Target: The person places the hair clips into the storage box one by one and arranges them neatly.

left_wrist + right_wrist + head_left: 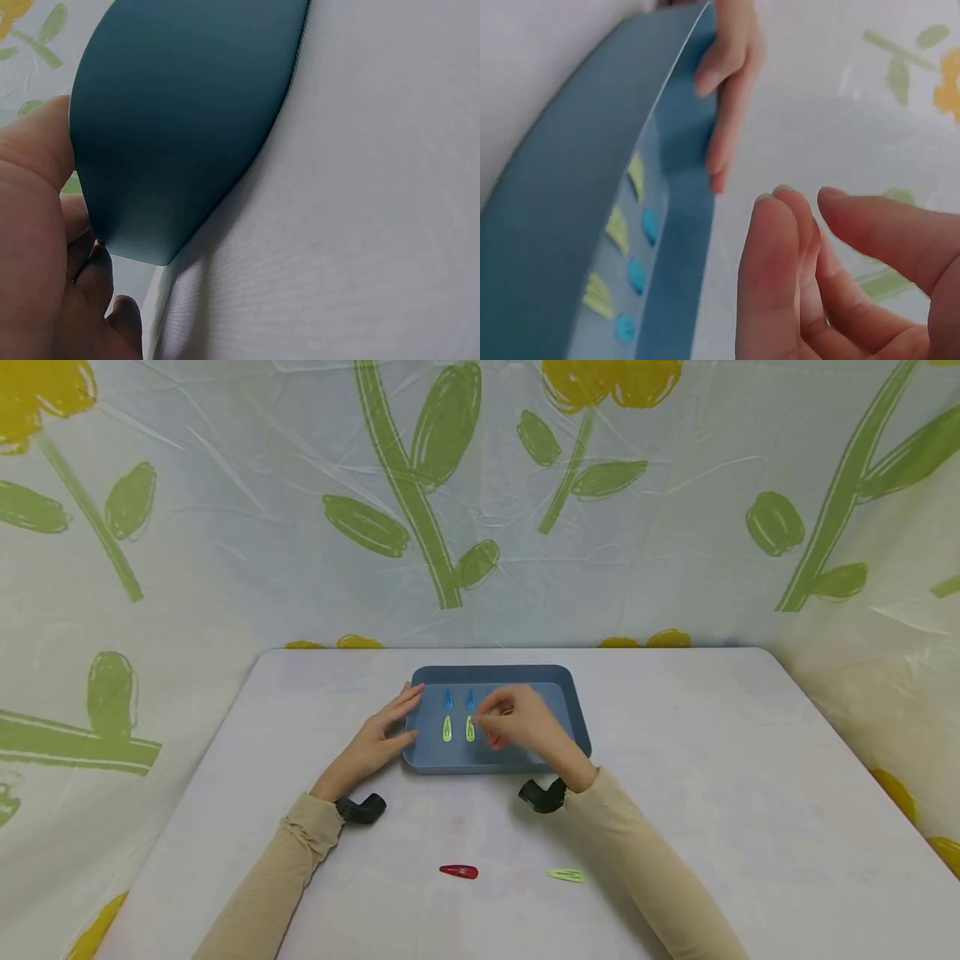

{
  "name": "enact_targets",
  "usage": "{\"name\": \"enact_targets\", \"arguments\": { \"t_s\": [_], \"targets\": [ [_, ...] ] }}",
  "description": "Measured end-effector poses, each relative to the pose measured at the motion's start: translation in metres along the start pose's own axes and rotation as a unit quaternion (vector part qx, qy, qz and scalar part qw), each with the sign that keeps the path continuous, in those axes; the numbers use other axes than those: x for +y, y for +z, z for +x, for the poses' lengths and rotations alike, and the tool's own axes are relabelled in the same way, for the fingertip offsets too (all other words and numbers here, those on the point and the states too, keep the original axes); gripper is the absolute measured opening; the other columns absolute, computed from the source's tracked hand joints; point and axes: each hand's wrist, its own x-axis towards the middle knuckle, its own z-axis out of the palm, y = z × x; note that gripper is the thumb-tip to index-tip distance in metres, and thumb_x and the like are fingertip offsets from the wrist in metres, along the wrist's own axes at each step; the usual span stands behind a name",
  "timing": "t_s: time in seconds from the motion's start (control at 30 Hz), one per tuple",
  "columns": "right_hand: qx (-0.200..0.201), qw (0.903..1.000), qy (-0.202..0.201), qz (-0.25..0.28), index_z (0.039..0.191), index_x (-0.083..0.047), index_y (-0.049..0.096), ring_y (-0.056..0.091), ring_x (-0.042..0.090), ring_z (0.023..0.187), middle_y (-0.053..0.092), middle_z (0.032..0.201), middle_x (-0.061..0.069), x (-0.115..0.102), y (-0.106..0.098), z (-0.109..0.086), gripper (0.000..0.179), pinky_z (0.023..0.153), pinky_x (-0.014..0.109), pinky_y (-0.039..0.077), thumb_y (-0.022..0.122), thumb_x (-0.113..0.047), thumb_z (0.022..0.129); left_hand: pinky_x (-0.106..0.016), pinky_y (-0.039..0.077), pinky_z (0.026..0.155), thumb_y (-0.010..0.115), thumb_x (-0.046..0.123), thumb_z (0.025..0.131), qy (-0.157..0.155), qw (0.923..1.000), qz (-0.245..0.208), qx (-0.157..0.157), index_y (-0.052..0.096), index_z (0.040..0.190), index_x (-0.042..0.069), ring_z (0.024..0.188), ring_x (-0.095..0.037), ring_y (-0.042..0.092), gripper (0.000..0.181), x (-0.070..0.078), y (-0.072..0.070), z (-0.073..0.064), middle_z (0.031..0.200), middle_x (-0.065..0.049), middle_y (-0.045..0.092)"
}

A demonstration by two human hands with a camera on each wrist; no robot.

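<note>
A blue-grey tray (450, 768) holds a row of blue snap hair clips (448, 699) and a nearer row of yellow-green snap hair clips (447, 728). My left hand (375, 737) rests on the tray's left rim, fingers extended over the edge. Over the middle of the tray is my right hand (525, 724), hiding some of the clips in the head view. In the right wrist view its bent fingers (769, 262) and thumb are slightly apart with nothing between them. Three clips of each colour show there.
Nearer on the white table (675, 827) lie a red snap hair clip (459, 872) and another yellow-green snap hair clip (567, 876), to the left of the right sleeve (660, 868). Behind the table hangs a floral cloth (262, 527).
</note>
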Motion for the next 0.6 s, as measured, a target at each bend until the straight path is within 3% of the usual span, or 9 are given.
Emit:
{"name": "enact_targets", "arguments": {
  "t_s": [0.17,0.27,0.37,0.6],
  "targets": [
    [-0.037,0.9977,-0.036,-0.043,0.091,-0.003,0.072,0.068,0.026,0.061,0.069,0.077,0.016,-0.013,0.010,-0.010,0.006,0.063,0.043,0.060,0.072,-0.010,0.090,-0.052,0.010,0.120,0.060,-0.007,0.094,-0.002,0.9999,-0.008,-0.006,0.034,0.149,-0.009,0.150,-0.038,0.006,0.061,0.027,-0.002,-0.001,0.160,-0.024,0.023],
    [-0.061,0.9945,-0.053,-0.066,0.090,-0.005,0.072,0.067,0.027,0.061,0.068,0.074,0.007,-0.021,0.017,-0.017,0.004,0.060,0.037,0.059,0.072,-0.009,0.090,-0.051,0.011,0.120,0.060,-0.008,0.093,0.003,0.9999,-0.009,-0.005,0.035,0.148,-0.011,0.150,-0.041,0.006,0.060,0.027,-0.003,-0.001,0.159,-0.026,0.024],
    [-0.090,0.9898,-0.070,-0.085,0.089,-0.006,0.071,0.066,0.028,0.062,0.068,0.074,0.005,-0.026,0.024,-0.022,0.004,0.058,0.033,0.057,0.073,-0.009,0.089,-0.047,0.011,0.121,0.060,-0.007,0.094,0.005,1.0000,-0.007,-0.005,0.035,0.148,-0.011,0.149,-0.041,0.007,0.060,0.027,-0.003,-0.002,0.159,-0.026,0.024],
    [-0.158,0.9738,-0.104,-0.126,0.086,-0.009,0.072,0.063,0.014,0.061,0.068,0.072,-0.001,-0.028,0.038,-0.029,0.004,0.057,0.025,0.053,0.075,-0.008,0.088,-0.046,0.013,0.121,0.060,-0.008,0.093,0.009,0.9999,-0.005,-0.006,0.035,0.148,-0.011,0.149,-0.042,0.007,0.060,0.027,-0.003,-0.002,0.158,-0.027,0.024]
  ]
}}
